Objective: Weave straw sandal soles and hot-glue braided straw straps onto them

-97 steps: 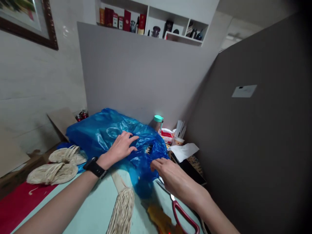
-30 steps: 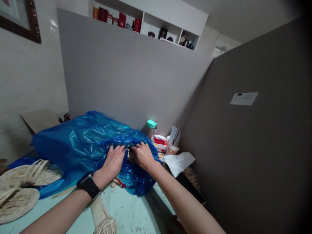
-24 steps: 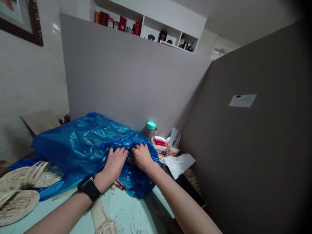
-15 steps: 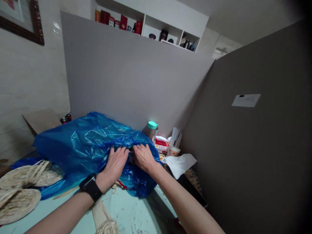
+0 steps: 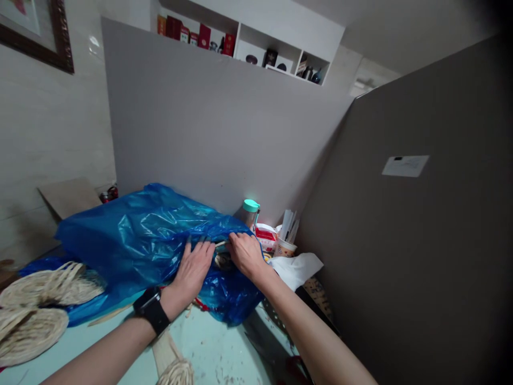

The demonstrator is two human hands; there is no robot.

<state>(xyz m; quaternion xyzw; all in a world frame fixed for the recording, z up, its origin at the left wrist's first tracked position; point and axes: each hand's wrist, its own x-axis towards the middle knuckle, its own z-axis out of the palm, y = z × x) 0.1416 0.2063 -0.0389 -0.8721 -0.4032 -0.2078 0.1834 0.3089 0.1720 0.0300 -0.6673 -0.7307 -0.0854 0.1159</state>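
Note:
A large blue plastic bag [image 5: 136, 230] lies crumpled on the table. Over its front side rests my left hand [image 5: 195, 264], open, fingers stretched out and slightly spread. My right hand [image 5: 246, 254] is at the bag's opening with its fingers bent in. They appear closed on a thin pale straw strip [image 5: 220, 244] that runs between both hands; the fingertips are partly hidden. Beneath the strip, dark and straw-coloured contents [image 5: 222, 260] show in the opening. Woven straw slipper soles [image 5: 52, 289] lie left of the bag, and another woven straw piece [image 5: 176, 371] is at the front.
Behind the bag stand a bottle with a turquoise lid [image 5: 250, 206], a red and white packet [image 5: 266, 235] and a paper cup [image 5: 285, 247] holding white strips. White paper [image 5: 296, 269] lies at the right. Grey partitions [image 5: 224, 128] enclose the back and right of the pale green table [image 5: 220, 347].
My right hand has moved right, away from my left, and the gap between them is wider. The pale strip and the bag's contents now show there. My left hand has barely shifted.

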